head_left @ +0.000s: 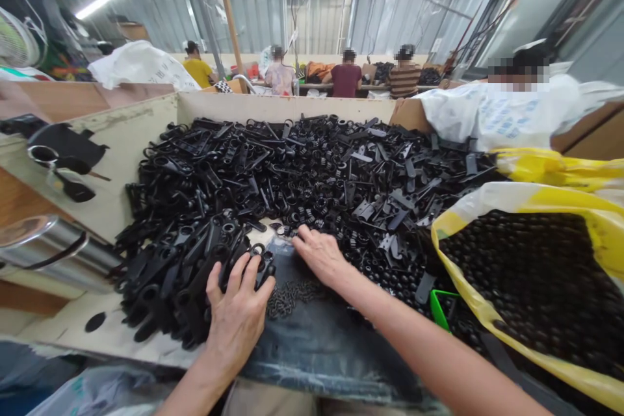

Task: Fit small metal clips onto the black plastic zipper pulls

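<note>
My left hand [238, 315] curls its fingers around a black plastic part with a ring-shaped end [264, 261], at the right edge of a stack of long black plastic pieces [188, 273]. My right hand [319, 253] reaches to the near edge of a large heap of mixed black parts [302, 169]. Its fingers are drawn together at the tips, and whatever they pinch is too small or hidden to make out. Between the hands and a little nearer lies a small pile of dark chain-like metal bits [287, 299] on a worn dark mat [312, 344].
On the right, a yellow-and-white bag [458, 227] stands open, full of small round black pieces, beside a green container [439, 312]. A steel cylinder [43, 240] and hanging scissors-like handles [73, 185] are at left. Pale boards [160, 117] wall the heap. Several people sit beyond.
</note>
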### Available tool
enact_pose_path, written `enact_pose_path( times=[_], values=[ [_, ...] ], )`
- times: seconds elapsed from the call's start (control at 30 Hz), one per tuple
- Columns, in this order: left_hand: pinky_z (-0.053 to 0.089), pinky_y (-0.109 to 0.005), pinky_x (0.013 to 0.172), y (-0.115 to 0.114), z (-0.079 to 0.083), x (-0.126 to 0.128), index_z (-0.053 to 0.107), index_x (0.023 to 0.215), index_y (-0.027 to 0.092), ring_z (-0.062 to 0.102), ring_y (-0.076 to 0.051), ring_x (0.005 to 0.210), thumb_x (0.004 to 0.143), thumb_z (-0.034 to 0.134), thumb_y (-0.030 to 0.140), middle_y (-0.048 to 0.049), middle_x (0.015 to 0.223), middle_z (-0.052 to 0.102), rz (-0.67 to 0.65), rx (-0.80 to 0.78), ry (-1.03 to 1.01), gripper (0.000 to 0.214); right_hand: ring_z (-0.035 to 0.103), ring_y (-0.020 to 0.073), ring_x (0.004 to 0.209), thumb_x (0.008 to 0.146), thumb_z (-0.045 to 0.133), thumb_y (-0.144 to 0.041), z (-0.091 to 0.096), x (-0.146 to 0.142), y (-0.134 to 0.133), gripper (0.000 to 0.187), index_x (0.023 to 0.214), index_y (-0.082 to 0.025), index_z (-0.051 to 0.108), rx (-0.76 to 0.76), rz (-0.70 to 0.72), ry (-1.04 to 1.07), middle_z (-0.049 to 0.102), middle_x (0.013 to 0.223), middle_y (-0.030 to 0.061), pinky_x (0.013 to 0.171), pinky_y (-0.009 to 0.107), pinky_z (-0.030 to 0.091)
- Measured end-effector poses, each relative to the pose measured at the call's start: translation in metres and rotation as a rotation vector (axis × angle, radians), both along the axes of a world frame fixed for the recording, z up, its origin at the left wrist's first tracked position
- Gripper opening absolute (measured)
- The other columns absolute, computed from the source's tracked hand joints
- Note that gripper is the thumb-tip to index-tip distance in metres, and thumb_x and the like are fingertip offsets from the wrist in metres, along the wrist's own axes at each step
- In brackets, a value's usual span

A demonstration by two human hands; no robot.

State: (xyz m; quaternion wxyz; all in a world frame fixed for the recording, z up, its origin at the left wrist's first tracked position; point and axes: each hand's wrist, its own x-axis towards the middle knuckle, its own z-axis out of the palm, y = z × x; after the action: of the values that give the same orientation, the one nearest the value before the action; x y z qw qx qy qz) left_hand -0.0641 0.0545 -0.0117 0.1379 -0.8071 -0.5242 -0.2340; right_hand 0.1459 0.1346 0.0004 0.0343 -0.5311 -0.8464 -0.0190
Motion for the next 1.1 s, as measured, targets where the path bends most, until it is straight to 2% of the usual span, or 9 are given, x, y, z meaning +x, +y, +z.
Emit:
enact_pose_path(
  times=[0.1,0.2,0.33,0.43,0.57,0.7,0.87,0.97,1.1],
  values=[
    [0.013,-0.068,0.123,0.001,0.003,0.000,0.081,0.097,0.028,0.058,-0.038,0.135,0.083,0.078,0.011,-0.0154,0.137,0.071,-0.010,-0.018,0.050,0.024,0.068,0.0235,0.096,0.105,0.052,-0.016,0.009,0.019,0.005,0.018,0.107,-0.020,0.069,-0.002,-0.035,0.017,0.062,0.123,0.0131,0.068,0.028,0.051],
    [0.015,-0.069,0.122,0.001,0.006,0.000,0.082,0.099,0.028,0.058,-0.039,0.134,0.082,0.078,0.010,-0.0155,0.138,0.071,-0.012,-0.017,0.080,0.025,0.068,0.0230,0.096,0.106,0.053,-0.023,0.016,0.025,-0.003,0.017,0.108,-0.019,0.070,0.008,-0.035,0.075,0.062,0.125,0.0128,0.067,0.027,0.049],
    [0.019,-0.071,0.120,0.001,0.008,-0.003,0.082,0.099,0.025,0.059,-0.041,0.132,0.084,0.077,0.012,-0.0163,0.139,0.070,-0.014,0.019,0.087,0.021,0.066,0.0200,0.094,0.109,0.050,-0.021,0.016,0.005,-0.033,0.020,0.106,-0.021,0.070,0.004,0.064,0.169,0.068,0.109,0.0070,0.070,0.027,0.047],
    [0.023,-0.073,0.118,0.002,0.006,-0.007,0.082,0.100,0.023,0.058,-0.042,0.132,0.087,0.075,0.015,-0.0194,0.141,0.068,-0.019,0.049,0.093,0.017,0.063,0.0208,0.093,0.108,0.057,-0.033,0.006,-0.015,-0.054,0.020,0.102,-0.021,0.071,0.000,0.166,0.233,0.069,0.098,0.0049,0.075,0.030,0.047],
    [0.026,-0.073,0.117,0.003,0.003,-0.010,0.082,0.101,0.022,0.057,-0.043,0.131,0.090,0.072,0.015,-0.0204,0.140,0.067,-0.031,0.066,0.090,0.017,0.059,0.0227,0.098,0.102,0.065,-0.047,-0.009,-0.027,-0.068,0.030,0.107,-0.018,0.071,0.029,0.266,0.300,0.068,0.113,0.0070,0.080,0.034,0.047],
    [0.027,-0.071,0.118,0.004,0.002,-0.011,0.082,0.103,0.022,0.057,-0.042,0.131,0.092,0.069,0.017,-0.0197,0.137,0.068,-0.032,0.074,0.078,0.017,0.056,0.0250,0.099,0.099,0.068,-0.052,-0.020,-0.031,-0.070,0.041,0.116,-0.015,0.067,0.066,0.326,0.326,0.069,0.116,0.0085,0.078,0.037,0.046],
    [0.026,-0.069,0.119,0.004,0.002,-0.012,0.082,0.103,0.023,0.054,-0.040,0.133,0.093,0.068,0.016,-0.0178,0.139,0.067,-0.004,0.057,0.076,0.019,0.055,0.0252,0.094,0.101,0.065,-0.043,-0.028,-0.047,-0.066,0.027,0.097,-0.016,0.067,0.098,0.322,0.328,0.069,0.104,0.0077,0.074,0.039,0.042],
    [0.024,-0.069,0.120,0.005,0.002,-0.014,0.081,0.103,0.022,0.053,-0.039,0.134,0.092,0.065,0.012,-0.0174,0.139,0.066,-0.004,0.046,0.078,0.022,0.055,0.0247,0.093,0.101,0.063,-0.038,-0.030,-0.055,-0.064,0.021,0.096,-0.017,0.066,0.115,0.297,0.321,0.069,0.104,0.0077,0.073,0.039,0.041],
    [0.024,-0.069,0.120,0.006,0.004,-0.014,0.080,0.104,0.023,0.052,-0.039,0.136,0.093,0.064,0.013,-0.0160,0.138,0.066,0.006,0.026,0.077,0.022,0.055,0.0233,0.093,0.104,0.060,-0.040,-0.031,-0.053,-0.059,0.023,0.098,-0.018,0.066,0.149,0.316,0.300,0.068,0.103,0.0068,0.072,0.037,0.041]
  ],
)
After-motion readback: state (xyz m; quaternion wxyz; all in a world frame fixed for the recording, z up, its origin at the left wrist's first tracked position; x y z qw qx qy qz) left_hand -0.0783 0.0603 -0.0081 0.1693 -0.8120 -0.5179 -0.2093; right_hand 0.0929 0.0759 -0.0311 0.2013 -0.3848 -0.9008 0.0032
